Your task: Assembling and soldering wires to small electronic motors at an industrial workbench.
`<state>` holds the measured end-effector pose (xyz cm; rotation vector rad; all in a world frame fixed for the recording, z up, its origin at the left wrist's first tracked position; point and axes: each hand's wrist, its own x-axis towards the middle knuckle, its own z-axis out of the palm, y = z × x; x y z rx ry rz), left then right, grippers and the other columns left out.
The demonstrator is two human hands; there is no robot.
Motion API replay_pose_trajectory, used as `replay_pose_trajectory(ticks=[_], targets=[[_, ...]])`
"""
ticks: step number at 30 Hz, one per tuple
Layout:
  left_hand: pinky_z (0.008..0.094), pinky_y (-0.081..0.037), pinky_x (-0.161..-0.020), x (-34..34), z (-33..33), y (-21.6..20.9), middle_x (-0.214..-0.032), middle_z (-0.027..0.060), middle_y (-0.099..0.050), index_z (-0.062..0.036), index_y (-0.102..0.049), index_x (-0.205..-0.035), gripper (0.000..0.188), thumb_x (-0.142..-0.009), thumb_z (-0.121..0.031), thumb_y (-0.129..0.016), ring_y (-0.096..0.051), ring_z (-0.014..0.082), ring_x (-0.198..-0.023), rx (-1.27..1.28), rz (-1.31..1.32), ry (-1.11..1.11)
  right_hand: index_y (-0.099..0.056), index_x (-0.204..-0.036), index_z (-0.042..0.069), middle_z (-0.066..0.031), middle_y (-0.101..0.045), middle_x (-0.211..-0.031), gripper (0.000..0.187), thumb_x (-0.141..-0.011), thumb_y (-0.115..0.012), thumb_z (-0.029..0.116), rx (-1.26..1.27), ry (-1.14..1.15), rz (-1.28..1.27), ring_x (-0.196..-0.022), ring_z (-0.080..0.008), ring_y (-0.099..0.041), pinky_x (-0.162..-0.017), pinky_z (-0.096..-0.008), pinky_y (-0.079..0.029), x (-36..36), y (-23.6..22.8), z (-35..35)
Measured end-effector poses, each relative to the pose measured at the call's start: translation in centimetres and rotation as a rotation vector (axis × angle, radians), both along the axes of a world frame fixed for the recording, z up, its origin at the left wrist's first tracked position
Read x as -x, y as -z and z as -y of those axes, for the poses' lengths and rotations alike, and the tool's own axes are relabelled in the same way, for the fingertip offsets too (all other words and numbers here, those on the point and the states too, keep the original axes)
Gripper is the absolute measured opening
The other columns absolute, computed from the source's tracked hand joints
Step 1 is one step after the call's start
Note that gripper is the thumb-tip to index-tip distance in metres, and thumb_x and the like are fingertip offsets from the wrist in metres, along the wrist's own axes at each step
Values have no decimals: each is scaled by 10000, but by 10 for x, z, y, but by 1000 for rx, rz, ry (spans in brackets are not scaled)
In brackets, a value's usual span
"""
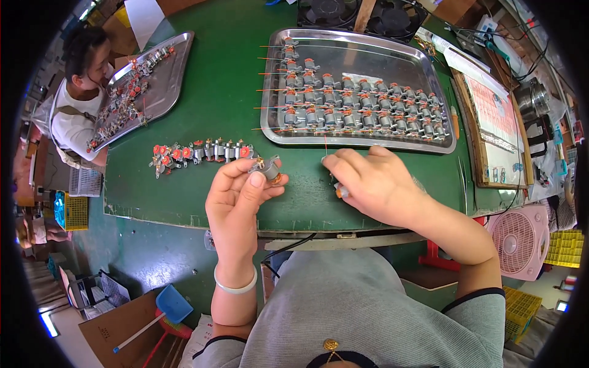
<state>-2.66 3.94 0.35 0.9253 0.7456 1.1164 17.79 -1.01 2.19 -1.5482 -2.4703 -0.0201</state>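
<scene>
Between the thumb and fingers of my left hand is a small silver motor with orange parts, raised just above the near edge of the table. To its right my right hand is closed, palm down. A thin red wire rises by its fingertips, and an orange-ended piece pokes out under the hand; what the fingers grip is mostly hidden. Beyond my left hand, a row of similar motors lies on the green tabletop. A metal tray beyond my right hand holds rows of motors, some with red wires pointing left.
Another metal tray with a heap of motors stands at the far left, beside a seated person. Black fans are at the back. On the right are a framed board, tweezers and a pink fan.
</scene>
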Motion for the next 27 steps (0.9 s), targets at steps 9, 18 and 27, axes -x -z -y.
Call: replay_pose_trajectory(ticks=[9,18,27], targets=[[280,-531,-663,-7,7,0,-889,117,-605,38,-508,-977,153,-845,-31,-541,-629,217,-782,-57,-40,31,-472,-1040,0,-88,-591,-877,425,-662,-662,36,46,150,-863,-674,-130,-569,-664,-246,-422,2,-27,-8],[266,-542,-616,-18,5,-13,-870,131,-594,36,-495,-964,155,-823,11,-554,-633,224,-744,-49,47,229,-471,-1067,4,-32,-598,-866,346,-762,-608,94,742,317,-1474,-587,-14,-456,-469,-167,-365,6,-42,-14],[264,-543,-610,-25,4,-18,-867,133,-590,36,-496,-953,144,-827,-4,-555,-634,218,-725,9,85,179,-481,-1066,27,-21,-614,-842,352,-760,-633,108,739,294,-1691,-535,-26,-445,-382,-150,-309,15,-31,-10]])
